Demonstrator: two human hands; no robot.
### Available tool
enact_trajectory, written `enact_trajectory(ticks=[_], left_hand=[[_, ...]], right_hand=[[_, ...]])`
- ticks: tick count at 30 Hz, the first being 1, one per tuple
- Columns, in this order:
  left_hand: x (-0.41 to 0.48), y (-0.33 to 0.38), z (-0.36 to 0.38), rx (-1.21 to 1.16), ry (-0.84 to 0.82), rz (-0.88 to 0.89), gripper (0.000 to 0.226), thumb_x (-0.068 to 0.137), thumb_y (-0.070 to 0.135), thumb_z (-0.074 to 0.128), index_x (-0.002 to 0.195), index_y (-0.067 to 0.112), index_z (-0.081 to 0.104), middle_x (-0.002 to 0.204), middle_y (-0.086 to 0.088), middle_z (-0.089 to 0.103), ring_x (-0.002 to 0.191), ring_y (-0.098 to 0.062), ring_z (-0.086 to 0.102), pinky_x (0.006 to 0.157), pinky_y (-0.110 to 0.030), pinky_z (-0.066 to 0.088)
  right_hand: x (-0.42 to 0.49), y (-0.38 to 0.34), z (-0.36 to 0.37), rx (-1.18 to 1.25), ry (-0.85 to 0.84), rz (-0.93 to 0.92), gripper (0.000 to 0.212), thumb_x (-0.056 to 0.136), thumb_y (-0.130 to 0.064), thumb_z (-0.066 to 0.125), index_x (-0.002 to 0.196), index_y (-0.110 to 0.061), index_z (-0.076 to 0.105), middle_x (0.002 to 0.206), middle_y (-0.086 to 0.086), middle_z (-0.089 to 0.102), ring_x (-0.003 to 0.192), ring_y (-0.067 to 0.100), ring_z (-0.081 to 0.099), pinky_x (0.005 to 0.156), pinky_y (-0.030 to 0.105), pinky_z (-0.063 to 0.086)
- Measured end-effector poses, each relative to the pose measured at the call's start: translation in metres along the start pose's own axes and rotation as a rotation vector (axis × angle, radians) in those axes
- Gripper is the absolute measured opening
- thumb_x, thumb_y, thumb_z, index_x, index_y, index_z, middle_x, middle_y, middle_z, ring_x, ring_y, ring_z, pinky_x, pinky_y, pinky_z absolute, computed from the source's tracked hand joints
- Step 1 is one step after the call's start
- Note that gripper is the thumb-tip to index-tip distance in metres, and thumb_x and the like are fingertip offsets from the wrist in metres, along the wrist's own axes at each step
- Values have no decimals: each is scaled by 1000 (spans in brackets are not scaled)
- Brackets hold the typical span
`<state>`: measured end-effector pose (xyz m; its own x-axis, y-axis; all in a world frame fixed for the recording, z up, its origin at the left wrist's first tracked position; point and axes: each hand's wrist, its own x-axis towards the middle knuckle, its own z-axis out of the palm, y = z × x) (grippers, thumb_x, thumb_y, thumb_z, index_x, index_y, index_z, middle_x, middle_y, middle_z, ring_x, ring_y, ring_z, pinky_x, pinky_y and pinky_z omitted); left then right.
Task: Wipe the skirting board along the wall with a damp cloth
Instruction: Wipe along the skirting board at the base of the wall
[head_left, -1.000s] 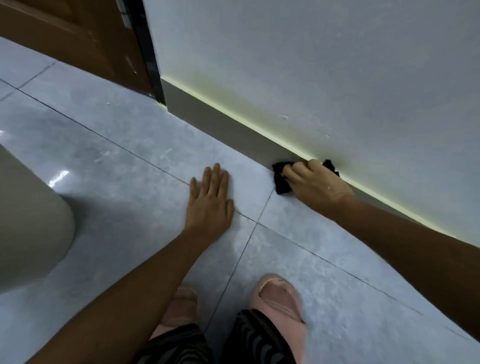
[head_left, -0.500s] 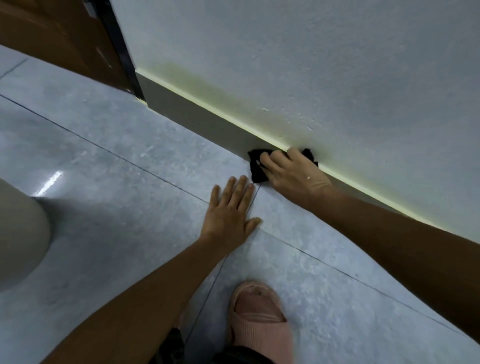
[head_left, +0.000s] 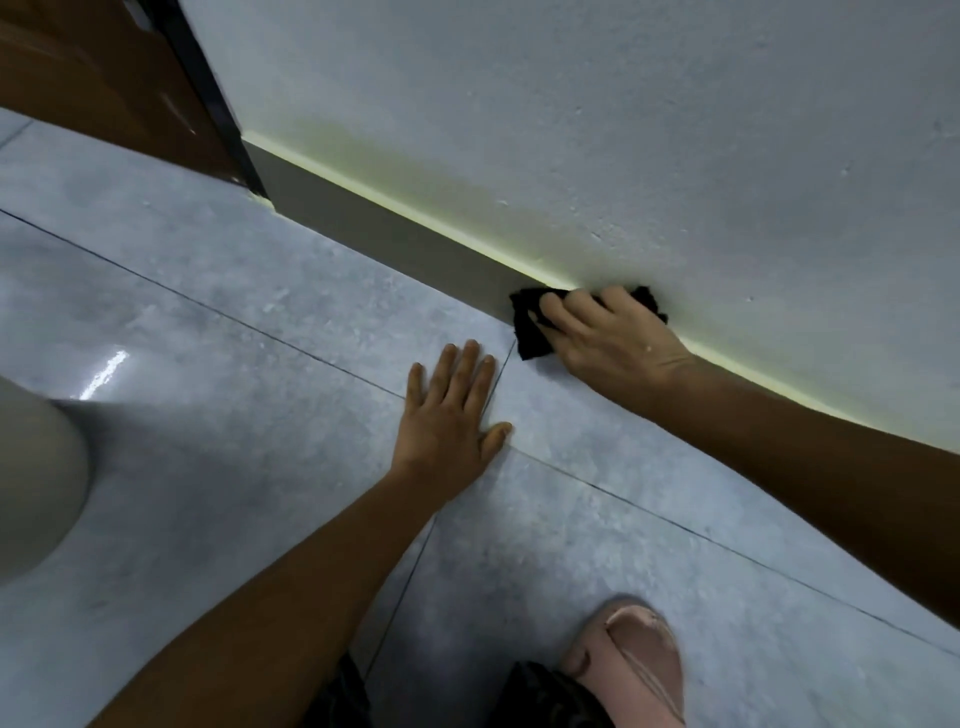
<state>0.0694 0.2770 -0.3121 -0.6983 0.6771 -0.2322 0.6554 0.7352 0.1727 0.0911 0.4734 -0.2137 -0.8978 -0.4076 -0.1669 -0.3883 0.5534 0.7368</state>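
Observation:
A grey skirting board (head_left: 384, 234) runs along the foot of the pale wall (head_left: 623, 130), from the dark door frame at the upper left down to the right. My right hand (head_left: 608, 338) presses a black cloth (head_left: 530, 332) flat against the board where it meets the floor; the cloth shows to the left of my fingers and behind them. My left hand (head_left: 452, 415) lies palm down on the grey floor tile, fingers spread, holding nothing, a short way in front of the cloth.
A brown door (head_left: 98, 78) with a black frame (head_left: 208, 93) ends the board at the upper left. A pale rounded object (head_left: 36, 478) stands at the left edge. My foot in a pink slipper (head_left: 634, 660) is at the bottom. Grey tiles (head_left: 208, 338) cover the floor.
My right hand with the cloth has stayed on the skirting board, sliding slightly along it. My left hand has shifted across the tile toward the right hand. The view has swung.

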Motion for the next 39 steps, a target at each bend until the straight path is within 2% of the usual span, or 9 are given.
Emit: enact_trajectory(ticks=[5,12,15,18,20,23,27,33,39], left_hand=[[-1,0,1,10,-4,5,73,92,59,9,148,20,-18,152,-2,-29,144,-24,-21,115,-47,-9],[-1,3,-5,22,-32,4,71,94,56,15,150,22,-13,159,-6,-18,145,-27,-16,115,-49,-7],[-1,10,-9,-6,-47,18,67,97,49,20,150,21,-10,159,-9,-16,145,-28,-16,115,-49,-8],[-5,32,-8,-41,-29,116,65,98,46,23,151,22,-5,160,-8,-13,146,-28,-13,116,-51,-5],[-8,49,-6,-46,-60,164,67,97,50,24,151,22,-4,160,-7,-13,146,-29,-11,116,-52,-3],[-9,63,-1,-11,-125,165,74,95,57,24,150,21,-9,159,-5,-17,145,-29,-15,115,-52,-7],[-9,63,0,6,-122,157,78,92,62,25,150,22,-11,159,-5,-18,145,-28,-17,114,-51,-8],[-10,64,-2,1,-128,160,82,90,65,27,150,22,-10,159,-6,-17,145,-29,-17,114,-52,-8],[-9,63,-3,11,-125,169,83,90,65,28,151,21,-8,159,-7,-16,145,-30,-16,115,-54,-5]], right_hand=[[-1,-15,7,-8,-105,-86,39,82,-10,41,108,-14,70,111,1,60,87,19,53,66,29,39],[-96,-8,18,-55,-335,-34,30,75,-10,49,88,-20,74,102,-3,62,84,20,53,65,31,35],[-110,5,13,-98,-273,51,28,76,-8,53,91,-20,74,99,-1,60,82,22,51,62,32,31],[-82,10,4,-14,-126,145,41,79,-8,38,97,-19,73,101,0,64,80,21,54,60,32,32],[-55,5,1,20,-78,131,37,78,-12,41,93,-19,74,102,0,64,82,21,53,62,32,32],[-34,-3,2,85,-148,48,25,75,-17,53,86,-22,75,99,-3,64,84,19,56,62,31,37],[-60,-5,12,78,-184,19,33,75,-13,43,83,-22,74,97,-2,65,81,19,57,62,30,38],[-151,3,25,4,-338,71,37,68,0,44,81,-20,73,93,0,62,78,22,53,61,32,32],[-103,1,16,21,-61,247,40,80,-2,40,101,-17,70,95,3,63,75,23,49,56,33,31]])
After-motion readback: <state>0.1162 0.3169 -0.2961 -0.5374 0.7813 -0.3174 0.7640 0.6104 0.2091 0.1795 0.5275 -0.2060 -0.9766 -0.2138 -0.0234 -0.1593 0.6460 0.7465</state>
